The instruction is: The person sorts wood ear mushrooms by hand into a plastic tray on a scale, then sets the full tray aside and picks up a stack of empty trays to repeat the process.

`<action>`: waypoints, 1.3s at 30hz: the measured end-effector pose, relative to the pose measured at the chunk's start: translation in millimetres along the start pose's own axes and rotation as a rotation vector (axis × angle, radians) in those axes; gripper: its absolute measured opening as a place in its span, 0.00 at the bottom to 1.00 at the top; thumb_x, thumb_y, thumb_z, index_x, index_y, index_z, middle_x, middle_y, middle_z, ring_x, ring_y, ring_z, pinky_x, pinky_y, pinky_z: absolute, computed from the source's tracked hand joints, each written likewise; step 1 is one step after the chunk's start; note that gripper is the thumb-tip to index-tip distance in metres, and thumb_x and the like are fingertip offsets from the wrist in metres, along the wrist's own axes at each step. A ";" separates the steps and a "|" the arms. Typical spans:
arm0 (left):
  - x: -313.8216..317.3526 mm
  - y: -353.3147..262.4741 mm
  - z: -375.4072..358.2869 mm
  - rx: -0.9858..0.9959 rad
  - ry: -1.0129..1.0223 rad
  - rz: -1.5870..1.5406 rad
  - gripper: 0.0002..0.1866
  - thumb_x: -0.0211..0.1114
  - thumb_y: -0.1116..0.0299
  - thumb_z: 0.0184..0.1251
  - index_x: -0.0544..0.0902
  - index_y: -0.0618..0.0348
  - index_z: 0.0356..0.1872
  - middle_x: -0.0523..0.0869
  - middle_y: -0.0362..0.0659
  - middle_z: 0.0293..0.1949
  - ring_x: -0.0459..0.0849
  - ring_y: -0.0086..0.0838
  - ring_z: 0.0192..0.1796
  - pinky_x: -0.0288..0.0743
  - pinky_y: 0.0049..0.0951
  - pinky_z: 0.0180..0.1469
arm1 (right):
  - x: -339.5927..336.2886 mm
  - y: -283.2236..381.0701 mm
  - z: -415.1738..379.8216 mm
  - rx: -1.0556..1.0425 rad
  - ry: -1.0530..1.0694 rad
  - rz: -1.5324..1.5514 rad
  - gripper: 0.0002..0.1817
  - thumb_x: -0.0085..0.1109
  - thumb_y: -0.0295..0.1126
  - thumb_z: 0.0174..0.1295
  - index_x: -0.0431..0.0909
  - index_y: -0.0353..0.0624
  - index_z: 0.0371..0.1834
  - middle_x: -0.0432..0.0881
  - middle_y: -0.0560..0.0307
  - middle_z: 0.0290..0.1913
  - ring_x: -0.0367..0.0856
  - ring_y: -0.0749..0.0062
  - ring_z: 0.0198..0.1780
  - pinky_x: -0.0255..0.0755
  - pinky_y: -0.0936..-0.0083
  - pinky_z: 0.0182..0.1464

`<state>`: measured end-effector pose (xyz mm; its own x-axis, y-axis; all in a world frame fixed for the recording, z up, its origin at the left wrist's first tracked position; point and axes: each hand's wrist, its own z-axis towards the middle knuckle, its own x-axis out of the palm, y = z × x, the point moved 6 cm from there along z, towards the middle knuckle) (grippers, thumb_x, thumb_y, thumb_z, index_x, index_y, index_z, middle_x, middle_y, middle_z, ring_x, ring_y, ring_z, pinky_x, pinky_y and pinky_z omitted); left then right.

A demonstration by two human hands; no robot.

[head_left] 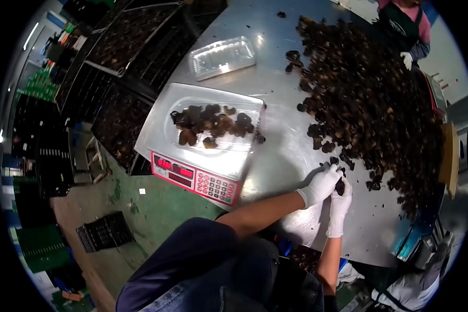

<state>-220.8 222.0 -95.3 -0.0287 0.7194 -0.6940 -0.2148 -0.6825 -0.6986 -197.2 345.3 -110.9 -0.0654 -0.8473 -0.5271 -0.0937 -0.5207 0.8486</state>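
Both of my hands wear white gloves and meet over the steel table, at the near edge of a large heap of dark wood ear mushrooms [369,99]. My right hand [340,208] is closed around a dark wood ear mushroom [340,186], fingers pointing away from me. Against it, my left hand [321,186] has its fingers bent together at the same dark pieces; its fingertips are partly hidden. Left of my hands, a scale [197,177] with red lit digits carries a clear plastic tray [213,154] holding several brown mushroom pieces [213,122].
Another clear plastic tray [223,57] lies beyond the scale. Dark crates [125,104] filled with mushrooms stand left of the table [275,171]. A black crate [105,231] rests on the green floor. Across the table, a person in an apron [403,26] has one gloved hand near the heap.
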 end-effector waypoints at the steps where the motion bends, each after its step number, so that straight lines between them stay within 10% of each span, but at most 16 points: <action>1: -1.1 5.8 -1.4 -0.108 0.092 -0.084 0.15 0.64 0.73 0.58 0.77 0.54 0.47 0.77 0.49 0.47 0.84 0.45 0.41 0.80 0.39 0.44 | 1.2 -0.4 0.5 0.016 -0.017 0.044 0.25 0.59 0.13 0.53 0.78 0.38 0.58 0.80 0.56 0.51 0.80 0.68 0.53 0.73 0.74 0.58; 8: -243.6 -17.4 -30.9 0.044 -0.354 0.046 0.12 0.61 0.74 0.59 0.76 0.58 0.44 0.76 0.50 0.42 0.84 0.43 0.37 0.80 0.38 0.36 | 54.7 210.7 -8.3 -0.355 0.173 -0.080 0.24 0.61 0.15 0.54 0.79 0.44 0.56 0.79 0.54 0.49 0.82 0.66 0.52 0.75 0.75 0.56; 13: -305.6 50.7 -51.4 -0.191 -0.285 0.276 0.15 0.61 0.71 0.58 0.77 0.55 0.48 0.77 0.48 0.44 0.81 0.42 0.45 0.79 0.39 0.41 | 134.5 297.8 -16.2 -0.444 0.460 -0.123 0.25 0.61 0.21 0.54 0.77 0.47 0.59 0.79 0.52 0.48 0.82 0.61 0.49 0.76 0.71 0.53; 17: -314.9 101.3 -64.1 -0.216 -0.271 0.631 0.18 0.65 0.67 0.55 0.80 0.55 0.48 0.79 0.46 0.45 0.80 0.40 0.49 0.78 0.36 0.48 | 181.0 300.4 -17.9 -0.529 0.557 -0.381 0.34 0.70 0.27 0.51 0.72 0.52 0.65 0.77 0.52 0.49 0.82 0.57 0.48 0.76 0.68 0.50; 30: -335.0 100.6 -102.1 -0.225 -0.333 0.402 0.56 0.81 0.49 0.38 0.64 0.57 0.71 0.62 0.54 0.70 0.55 0.54 0.75 0.52 0.56 0.71 | 151.2 276.9 -23.8 -0.455 0.537 -0.178 0.35 0.74 0.30 0.48 0.74 0.46 0.64 0.75 0.53 0.57 0.77 0.59 0.58 0.74 0.69 0.59; 39: -440.3 126.1 -186.3 -0.371 -0.937 0.442 0.29 0.69 0.68 0.61 0.74 0.60 0.64 0.71 0.52 0.66 0.66 0.47 0.70 0.59 0.43 0.71 | 119.4 237.0 -21.5 -0.272 0.446 -0.032 0.32 0.70 0.19 0.53 0.76 0.44 0.64 0.76 0.64 0.53 0.74 0.83 0.43 0.71 0.83 0.44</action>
<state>-53.3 -204.9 89.8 -0.7938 0.1079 -0.5985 0.2992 -0.7874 -0.5389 -205.8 118.5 28.3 0.3686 -0.7616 -0.5329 0.1769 -0.5054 0.8446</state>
